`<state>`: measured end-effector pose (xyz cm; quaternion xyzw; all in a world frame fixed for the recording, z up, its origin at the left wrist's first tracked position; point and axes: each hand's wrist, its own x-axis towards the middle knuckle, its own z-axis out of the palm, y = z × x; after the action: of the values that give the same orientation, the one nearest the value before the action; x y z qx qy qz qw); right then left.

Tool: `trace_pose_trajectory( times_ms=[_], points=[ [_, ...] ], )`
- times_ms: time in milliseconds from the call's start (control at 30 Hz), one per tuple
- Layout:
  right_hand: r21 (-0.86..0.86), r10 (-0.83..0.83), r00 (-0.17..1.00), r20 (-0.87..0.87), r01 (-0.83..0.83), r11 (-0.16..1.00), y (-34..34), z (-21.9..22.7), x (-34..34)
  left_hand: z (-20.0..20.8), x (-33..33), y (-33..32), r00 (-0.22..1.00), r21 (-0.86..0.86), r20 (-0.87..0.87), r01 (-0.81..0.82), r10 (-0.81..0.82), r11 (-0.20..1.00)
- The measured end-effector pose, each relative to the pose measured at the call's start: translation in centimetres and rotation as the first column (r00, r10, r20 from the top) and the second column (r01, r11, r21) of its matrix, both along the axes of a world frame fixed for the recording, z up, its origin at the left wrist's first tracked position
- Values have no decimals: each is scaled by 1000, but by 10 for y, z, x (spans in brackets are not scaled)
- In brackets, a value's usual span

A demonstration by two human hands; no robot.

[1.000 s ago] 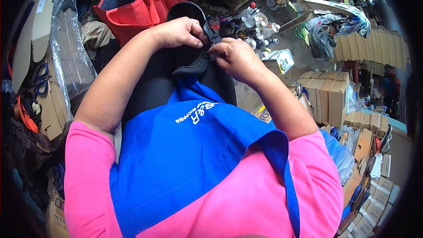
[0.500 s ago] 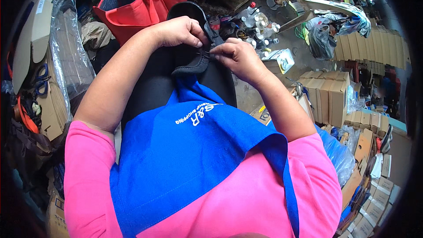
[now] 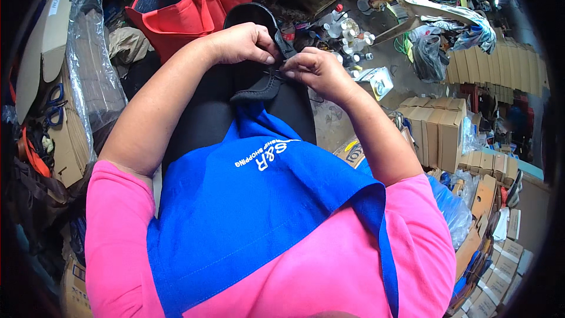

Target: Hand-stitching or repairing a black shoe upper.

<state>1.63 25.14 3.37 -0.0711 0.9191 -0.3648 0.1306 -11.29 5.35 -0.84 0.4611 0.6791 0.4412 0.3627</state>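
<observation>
A black shoe upper (image 3: 256, 92), curved and with stitching along its edge, lies across my black-clad lap. My left hand (image 3: 250, 44) is closed on its middle edge, thumb and forefinger pinching beside the stitched seam. Just right of it, my right hand (image 3: 318, 73) has thumb and forefinger pressed together at the same edge. Thin dark strands show near those fingertips, but what they pinch is too small to make out. Both hands hide the middle of the upper. A blue apron (image 3: 235, 200) covers my front below it.
A red insulated bag (image 3: 188, 15) stands open beyond my left arm. White-capped bottles (image 3: 353, 41) and a white container (image 3: 376, 81) are ahead on the right. Stacked cardboard boxes (image 3: 435, 129) line the right side. Blue-handled scissors (image 3: 56, 106) lie at left beside plastic-wrapped cardboard (image 3: 94, 76).
My right hand has shifted slightly right and its fingers have curled a little more at the seam. My left hand keeps its pinch on the upper.
</observation>
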Motion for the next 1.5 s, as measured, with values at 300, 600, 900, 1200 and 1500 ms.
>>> trace_pose_trajectory(
  times_ms=[300,600,900,1200,1500],
  points=[
    [-4,97,995,4,-97,995,12,8,-8,0,-3,-3,992,-27,-82,90,-92,996],
    [-254,-19,985,173,63,965,17,-17,-13,0,-2,-2,993,-36,-92,66,-69,997],
    [20,11,987,-162,-7,1000,-13,-4,6,1,18,-10,975,37,-211,-63,69,997],
    [177,42,955,-295,11,984,-23,-9,36,26,67,-70,815,66,-204,-541,542,839],
    [297,60,938,-343,48,954,-27,-16,44,8,89,-54,550,152,-701,-507,454,849]
  ],
)
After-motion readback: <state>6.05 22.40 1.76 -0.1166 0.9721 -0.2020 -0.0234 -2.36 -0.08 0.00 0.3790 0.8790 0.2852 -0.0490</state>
